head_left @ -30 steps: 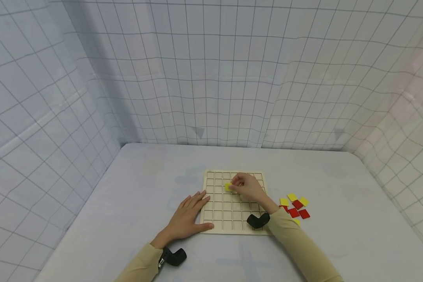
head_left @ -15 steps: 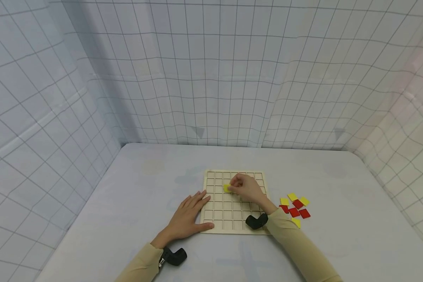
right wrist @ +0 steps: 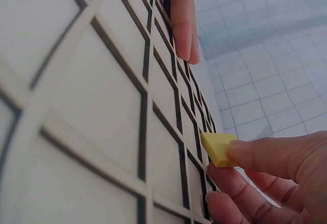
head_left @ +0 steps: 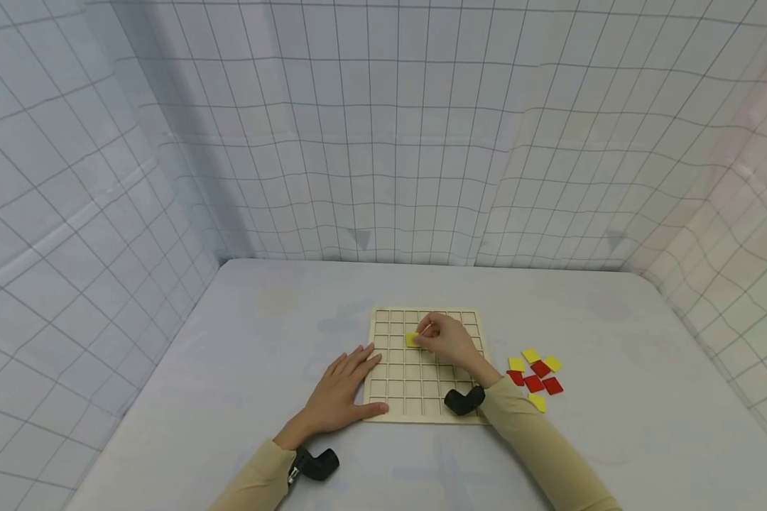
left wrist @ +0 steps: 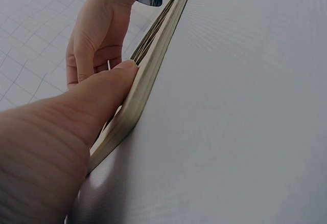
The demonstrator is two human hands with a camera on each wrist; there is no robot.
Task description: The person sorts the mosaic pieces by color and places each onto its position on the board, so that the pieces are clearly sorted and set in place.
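Observation:
A pale wooden grid board (head_left: 396, 389) with square recesses lies on the table. Over its upper middle, my right hand (head_left: 449, 342) pinches a yellow square tile (right wrist: 217, 148) between thumb and fingers. In the right wrist view the tile is tilted, with one edge right at the grid ridges. My left hand (head_left: 340, 394) rests at the board's left edge with fingers spread and straight. Its thumb (left wrist: 110, 83) lies over the near corner of the frame in the left wrist view.
To the right of the board lie loose red tiles (head_left: 552, 386) and yellow tiles (head_left: 530, 355), several in all, near the right sleeve (head_left: 537, 440). The white table (head_left: 262, 319) ends at a grid-patterned curtain (head_left: 383, 142) behind it, with more curtain on both sides.
My right hand has shifted very slightly left with the yellow tile, and its sleeve now uncovers one more yellow tile at the right. The left hand stays in place.

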